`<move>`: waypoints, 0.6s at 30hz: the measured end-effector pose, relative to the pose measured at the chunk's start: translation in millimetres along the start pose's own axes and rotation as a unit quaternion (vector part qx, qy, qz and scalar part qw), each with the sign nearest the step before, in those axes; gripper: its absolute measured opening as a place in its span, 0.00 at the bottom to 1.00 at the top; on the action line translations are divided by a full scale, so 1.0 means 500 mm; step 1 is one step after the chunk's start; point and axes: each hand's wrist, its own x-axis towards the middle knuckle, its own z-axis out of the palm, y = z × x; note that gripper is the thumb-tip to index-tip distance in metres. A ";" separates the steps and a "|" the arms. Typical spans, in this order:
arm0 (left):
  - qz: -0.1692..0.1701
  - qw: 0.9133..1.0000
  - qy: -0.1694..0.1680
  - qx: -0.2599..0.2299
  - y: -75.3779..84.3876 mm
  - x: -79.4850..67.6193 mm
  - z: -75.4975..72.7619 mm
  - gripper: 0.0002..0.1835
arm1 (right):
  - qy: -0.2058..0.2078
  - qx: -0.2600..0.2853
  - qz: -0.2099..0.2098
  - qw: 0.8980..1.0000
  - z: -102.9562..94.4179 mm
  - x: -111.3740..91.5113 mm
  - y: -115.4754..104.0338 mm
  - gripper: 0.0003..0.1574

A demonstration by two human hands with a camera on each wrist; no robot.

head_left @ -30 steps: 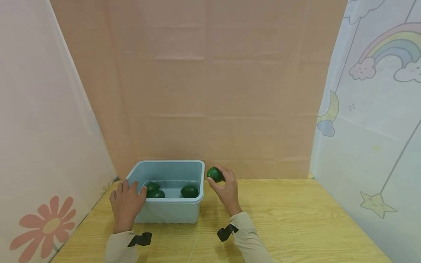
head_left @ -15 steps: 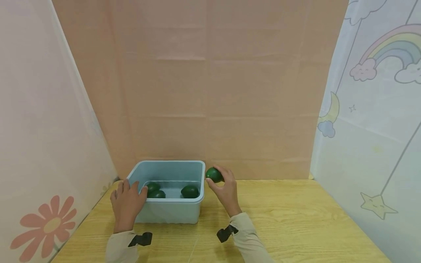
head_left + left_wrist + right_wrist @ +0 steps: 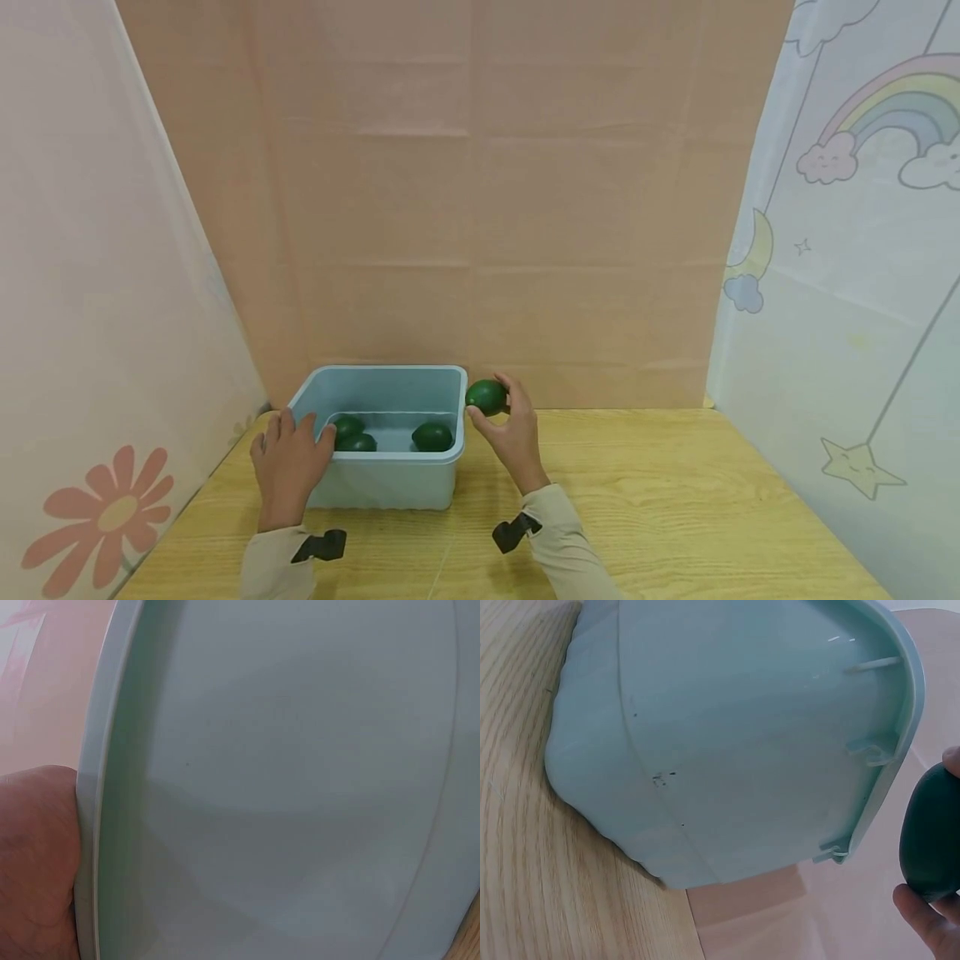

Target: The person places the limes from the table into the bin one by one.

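Note:
My right hand (image 3: 517, 433) pinches a dark green avocado (image 3: 486, 397) between thumb and fingers, just beyond the right rim of a light blue plastic bin (image 3: 390, 483). In the right wrist view the avocado (image 3: 932, 832) is cut off by the right edge, with fingertips (image 3: 915, 911) against it. Spread over the bin's front left corner, my left hand (image 3: 288, 467) rests on the rim. Inside the bin lie two avocados (image 3: 348, 429) at the left and another avocado (image 3: 432, 437) at the right. The left wrist view is mostly bin wall (image 3: 285, 787).
The bin stands on a wood-grain table (image 3: 660, 500). A plain orange-brown sheet (image 3: 480, 208) hangs behind it. Printed side panels close in the left, with a flower (image 3: 112, 517), and the right, with a star (image 3: 862, 467).
My right hand has moved slightly left with the avocado, closer to the bin's right rim. The avocado appears slightly turned. The left hand and the bin stay in place.

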 end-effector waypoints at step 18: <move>0.005 1.000 0.017 0.000 -0.002 0.000 0.004 0.29 | -0.012 -0.011 0.000 1.000 -0.002 0.002 -0.019 0.34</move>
